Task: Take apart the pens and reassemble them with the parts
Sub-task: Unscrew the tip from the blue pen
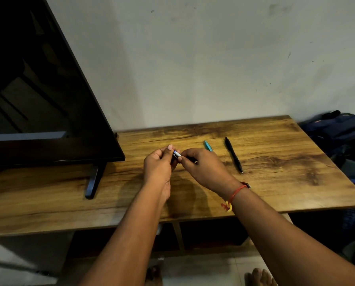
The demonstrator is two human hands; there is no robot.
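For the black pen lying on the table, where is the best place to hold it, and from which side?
Probably pinch the black pen at mid-barrel, coming from above: it lies flat on the table, long sides free, tip toward the near edge.

Both forearms are seen bare, no sleeves being visible in the view. A thin red thread [235,192] is worn round the right wrist, with a knotted yellow and red tassel [227,206] at its near end and a small dark piece at its far end. The left hand [158,165] and right hand [205,169] are ungloved. Bare toes [260,276] are seen at the near edge.
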